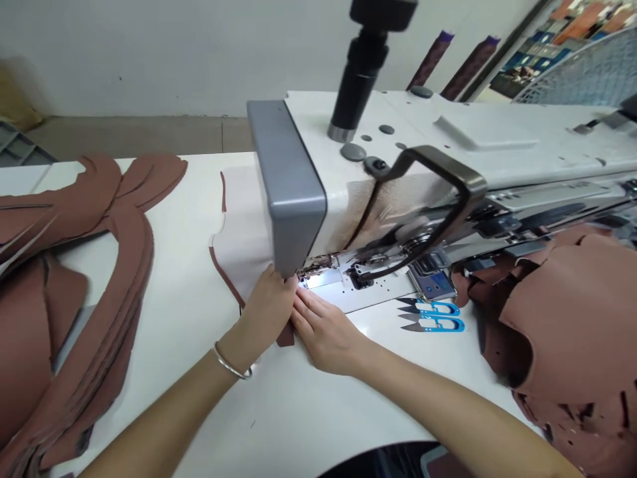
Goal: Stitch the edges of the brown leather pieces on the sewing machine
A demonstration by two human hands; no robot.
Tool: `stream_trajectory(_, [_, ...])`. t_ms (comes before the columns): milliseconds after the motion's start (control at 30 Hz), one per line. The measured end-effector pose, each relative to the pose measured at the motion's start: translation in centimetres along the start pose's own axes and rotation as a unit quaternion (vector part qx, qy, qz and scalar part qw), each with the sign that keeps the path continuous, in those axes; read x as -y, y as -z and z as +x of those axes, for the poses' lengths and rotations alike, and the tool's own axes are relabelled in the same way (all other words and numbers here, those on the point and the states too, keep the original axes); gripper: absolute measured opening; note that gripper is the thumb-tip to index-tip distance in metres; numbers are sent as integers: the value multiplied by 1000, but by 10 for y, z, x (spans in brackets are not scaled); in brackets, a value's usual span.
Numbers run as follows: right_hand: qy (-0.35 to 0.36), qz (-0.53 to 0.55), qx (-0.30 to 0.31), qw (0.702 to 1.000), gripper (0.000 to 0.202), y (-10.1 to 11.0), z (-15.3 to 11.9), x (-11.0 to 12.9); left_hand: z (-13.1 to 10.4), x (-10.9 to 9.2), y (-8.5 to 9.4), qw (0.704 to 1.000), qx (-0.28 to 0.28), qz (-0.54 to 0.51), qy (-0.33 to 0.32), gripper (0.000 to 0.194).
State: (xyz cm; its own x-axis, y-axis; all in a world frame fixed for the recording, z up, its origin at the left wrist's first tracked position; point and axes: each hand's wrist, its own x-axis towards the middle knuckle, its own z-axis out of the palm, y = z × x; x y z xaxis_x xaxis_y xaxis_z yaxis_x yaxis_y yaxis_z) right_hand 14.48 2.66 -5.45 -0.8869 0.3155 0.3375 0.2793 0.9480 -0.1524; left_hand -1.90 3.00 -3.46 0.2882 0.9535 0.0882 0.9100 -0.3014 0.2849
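My left hand (266,304) is closed at the needle end of a white sewing machine (343,199), its fingertips pressed down beside the grey head cover. A silver bangle is on that wrist. My right hand (328,332) lies with outstretched fingers against the left one, at the edge of the metal needle plate (381,292). Between and under both hands is a brown strip (285,336), its lower end showing. A pale piece with brown edging (226,279) extends behind the left hand. The stitching point is hidden by the fingers and machine head.
Stacked brown cut pieces (134,245) cover the table's left side. Blue-handled thread snips (438,324) lie right of my hands. A brown pile (577,312) stands at the right. A bent metal bar (448,172) projects from the machine.
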Motion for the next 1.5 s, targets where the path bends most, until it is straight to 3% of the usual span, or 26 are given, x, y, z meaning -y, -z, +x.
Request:
stream_trajectory(200, [1,41,-17,999,45,1,-1,-1,-1,-7,7,998,36,53,6,21])
stream_trajectory(367, [1,54,-31,998,49,3,1,-1,0,-4,6,998,35,60,8,21])
stream_trajectory(667, [25,-9,-47,999,43,-2,0,2,-4,-2,18,998,28,49,6,22])
stream_trajectory(767, [43,-39,-29,998,36,2,-7,5,-27,6,26,999,36,30,3,28])
stream_trajectory(900, [31,-5,-19,999,34,9,-21,12,-87,12,33,998,54,-34,20,34])
stream_trajectory(1000, [-67,87,-24,994,32,16,-32,19,-140,1,31,986,74,-141,57,33])
stream_trajectory(1133, [-188,141,-18,972,30,27,-38,36,-196,-30,26,965,123,-213,90,38])
stream_trajectory(1267, [-285,228,30,931,31,32,-29,62,-222,-58,25,948,122,-274,106,43])
stream_trajectory(1400, [-308,340,102,883,44,25,-6,92,-231,-71,27,930,103,-338,104,36])
stream_trajectory(1500, [-340,349,86,869,36,22,16,101,-237,-72,22,913,140,-374,82,32])
